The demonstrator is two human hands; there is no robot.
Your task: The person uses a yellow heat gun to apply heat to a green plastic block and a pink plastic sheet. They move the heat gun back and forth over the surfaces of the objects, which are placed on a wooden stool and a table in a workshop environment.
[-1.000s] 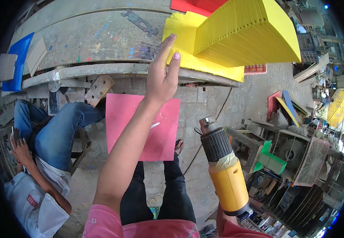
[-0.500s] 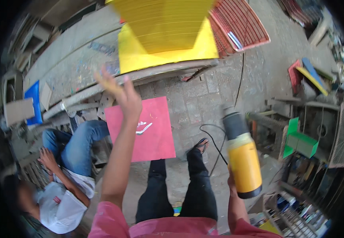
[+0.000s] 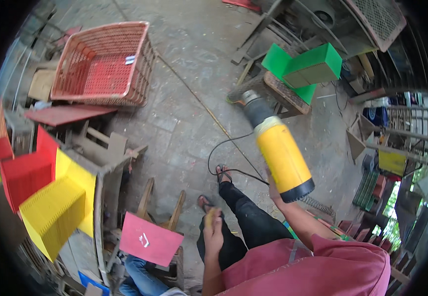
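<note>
My right hand (image 3: 275,191) grips a yellow heat gun (image 3: 284,155) with a black front, a black rear cap and a metal nozzle. The gun's body hides most of those fingers. Its nozzle points up and to the left, over the floor. A dark cord (image 3: 222,142) loops away beside it. Low in front of my dark trousers, my left hand (image 3: 214,236) is closed. A small yellowish patch shows at its fingers, too blurred to name. A pink sheet (image 3: 150,239) with a white mark lies left of that hand, apart from it.
A red plastic crate (image 3: 100,95) stands at the far left. Yellow folded sheets (image 3: 56,207) and red folded sheets (image 3: 29,172) are stacked on a bench at left. Green folded sheets (image 3: 312,69) rest on a wooden stool (image 3: 288,93). Beside the pink sheet, a seated person's jeans (image 3: 142,276) show.
My view has swung to the right. My left hand, earlier raised with fingers spread near the bench, is now lower and closed. The heat gun stays in my right hand, tilted further left.
</note>
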